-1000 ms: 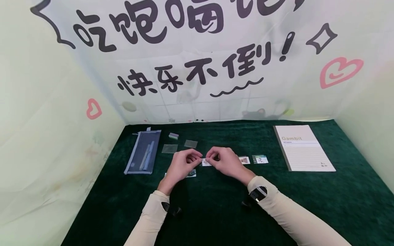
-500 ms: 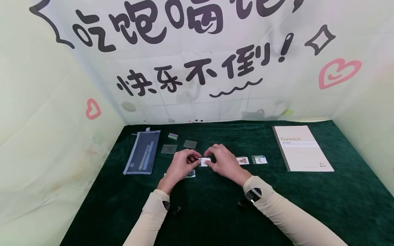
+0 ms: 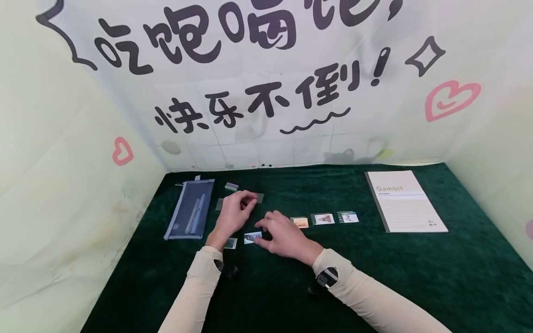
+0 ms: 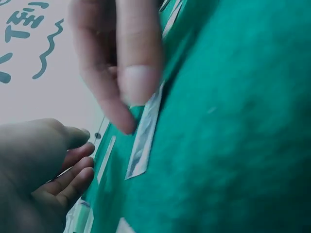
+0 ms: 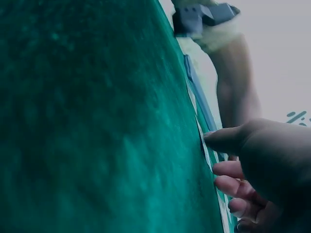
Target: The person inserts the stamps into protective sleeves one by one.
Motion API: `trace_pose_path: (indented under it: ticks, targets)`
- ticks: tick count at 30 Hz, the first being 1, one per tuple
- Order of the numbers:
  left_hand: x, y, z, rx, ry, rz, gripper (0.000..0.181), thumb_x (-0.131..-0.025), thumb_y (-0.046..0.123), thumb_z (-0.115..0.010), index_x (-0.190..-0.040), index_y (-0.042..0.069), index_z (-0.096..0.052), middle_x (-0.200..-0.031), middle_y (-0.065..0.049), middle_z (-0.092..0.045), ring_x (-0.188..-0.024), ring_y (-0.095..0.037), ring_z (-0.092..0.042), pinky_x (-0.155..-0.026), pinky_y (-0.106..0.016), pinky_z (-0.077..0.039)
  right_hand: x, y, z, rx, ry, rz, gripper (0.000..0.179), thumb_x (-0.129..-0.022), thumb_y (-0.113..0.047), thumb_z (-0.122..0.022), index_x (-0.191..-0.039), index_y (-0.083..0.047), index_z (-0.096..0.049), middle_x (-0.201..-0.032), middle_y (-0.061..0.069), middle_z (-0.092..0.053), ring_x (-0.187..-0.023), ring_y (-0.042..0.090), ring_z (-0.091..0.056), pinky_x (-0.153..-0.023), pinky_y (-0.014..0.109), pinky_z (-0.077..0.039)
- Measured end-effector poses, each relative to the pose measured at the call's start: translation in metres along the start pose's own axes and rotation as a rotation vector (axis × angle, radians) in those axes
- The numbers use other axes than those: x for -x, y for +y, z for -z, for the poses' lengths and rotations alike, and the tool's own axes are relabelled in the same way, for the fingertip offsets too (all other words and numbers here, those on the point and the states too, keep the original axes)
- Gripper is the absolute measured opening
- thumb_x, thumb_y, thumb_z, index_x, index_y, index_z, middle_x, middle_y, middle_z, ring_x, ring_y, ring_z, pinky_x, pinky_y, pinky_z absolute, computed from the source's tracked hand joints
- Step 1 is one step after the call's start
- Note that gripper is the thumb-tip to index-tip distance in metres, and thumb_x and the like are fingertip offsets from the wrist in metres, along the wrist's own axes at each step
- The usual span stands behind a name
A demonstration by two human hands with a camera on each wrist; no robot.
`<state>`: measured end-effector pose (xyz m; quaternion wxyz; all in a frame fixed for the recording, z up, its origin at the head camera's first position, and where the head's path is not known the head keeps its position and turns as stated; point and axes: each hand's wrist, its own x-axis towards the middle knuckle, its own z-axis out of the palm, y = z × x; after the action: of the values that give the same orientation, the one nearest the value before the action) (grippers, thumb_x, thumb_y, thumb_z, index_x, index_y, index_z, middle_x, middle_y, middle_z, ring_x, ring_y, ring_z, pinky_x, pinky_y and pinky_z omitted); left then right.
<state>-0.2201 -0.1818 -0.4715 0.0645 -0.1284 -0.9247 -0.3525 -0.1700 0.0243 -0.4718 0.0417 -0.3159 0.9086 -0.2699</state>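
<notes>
My left hand [image 3: 234,212] reaches over the clear plastic sleeves at the back, its fingertips at the edge of one small sleeve [image 3: 260,198]. In the left wrist view, the fingers of that left hand [image 4: 73,179] are gently bent with nothing visible between them. My right hand [image 3: 283,235] is low over the cloth, fingers spread, its thumb at the edge of a small picture card [image 3: 252,237]. The right wrist view shows the same thumb [image 5: 221,140] right at the card. Partly behind my left wrist lies another small card [image 3: 231,243].
To the right, an orange picture card [image 3: 300,223], a second card [image 3: 323,219] and a third card [image 3: 348,217] lie in a row. A mesh pencil pouch [image 3: 189,210] with pens, an eraser [image 3: 231,186] and a notebook [image 3: 405,201] rest on the green cloth [image 3: 374,282].
Both hands have left the white card they were handling together. My left hand moved back and left to the sleeves, my right hand left and nearer to the picture card. The orange card has come into view.
</notes>
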Motion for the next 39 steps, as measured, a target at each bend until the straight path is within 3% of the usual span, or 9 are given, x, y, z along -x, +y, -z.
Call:
trace_pose_path:
  ticks: [8, 14, 22, 29, 34, 39]
  targets:
    - [-0.016, -0.010, 0.007, -0.110, -0.047, -0.006, 0.025, -0.108, 0.012, -0.067, -0.132, 0.012, -0.074, -0.133, -0.012, -0.072, -0.114, -0.027, -0.069, -0.100, -0.048, -0.062, -0.001, -0.001, -0.007, -0.052, -0.006, -0.028, 0.024, -0.097, -0.038, -0.083, -0.115, -0.024, -0.075, -0.110, -0.005, -0.063, -0.100, 0.012, -0.053, -0.084, 0.029, -0.051]
    - [-0.022, -0.013, 0.004, -0.131, -0.092, 0.025, 0.029, -0.108, 0.017, -0.068, -0.136, 0.012, -0.072, -0.141, -0.014, -0.067, -0.120, -0.029, -0.067, -0.103, -0.050, -0.060, 0.004, 0.001, -0.006, -0.180, 0.013, 0.009, 0.010, -0.099, -0.030, -0.080, -0.106, -0.027, -0.073, -0.107, -0.009, -0.066, -0.099, 0.008, -0.060, -0.087, 0.029, -0.054]
    - [-0.025, -0.011, 0.004, -0.142, -0.095, 0.040, 0.031, -0.104, 0.018, -0.074, -0.135, 0.012, -0.073, -0.136, -0.014, -0.068, -0.118, -0.029, -0.066, -0.104, -0.051, -0.060, 0.010, 0.014, 0.004, -0.370, 0.051, -0.027, 0.010, -0.102, -0.027, -0.077, -0.109, -0.030, -0.072, -0.089, -0.010, -0.064, -0.073, 0.010, -0.059, -0.064, 0.027, -0.052]
    - [-0.027, -0.012, 0.005, -0.084, -0.073, 0.076, 0.028, -0.102, 0.013, -0.076, -0.130, 0.013, -0.074, -0.125, -0.011, -0.069, -0.111, -0.026, -0.068, -0.100, -0.047, -0.062, 0.017, 0.028, 0.018, -0.469, 0.165, -0.078, 0.014, -0.103, -0.026, -0.075, -0.116, -0.031, -0.073, -0.090, -0.006, -0.066, -0.073, 0.016, -0.062, -0.064, 0.029, -0.053]
    - [-0.027, -0.011, 0.002, -0.052, -0.009, 0.071, 0.026, -0.101, 0.007, -0.076, -0.126, 0.011, -0.074, -0.114, -0.009, -0.072, -0.102, -0.022, -0.071, -0.094, -0.042, -0.064, 0.027, 0.041, 0.028, -0.520, 0.223, -0.160, 0.013, -0.104, -0.029, -0.073, -0.117, -0.030, -0.072, -0.096, -0.003, -0.068, -0.079, 0.019, -0.064, -0.068, 0.030, -0.055]
    - [-0.020, 0.001, -0.005, 0.112, 0.039, 0.038, 0.026, -0.102, 0.006, -0.075, -0.127, 0.011, -0.074, -0.116, -0.005, -0.078, -0.103, -0.018, -0.074, -0.093, -0.039, -0.065, 0.038, 0.057, 0.036, -0.539, 0.298, -0.222, 0.013, -0.105, -0.035, -0.072, -0.117, -0.029, -0.072, -0.097, 0.000, -0.069, -0.077, 0.023, -0.064, -0.066, 0.031, -0.055]
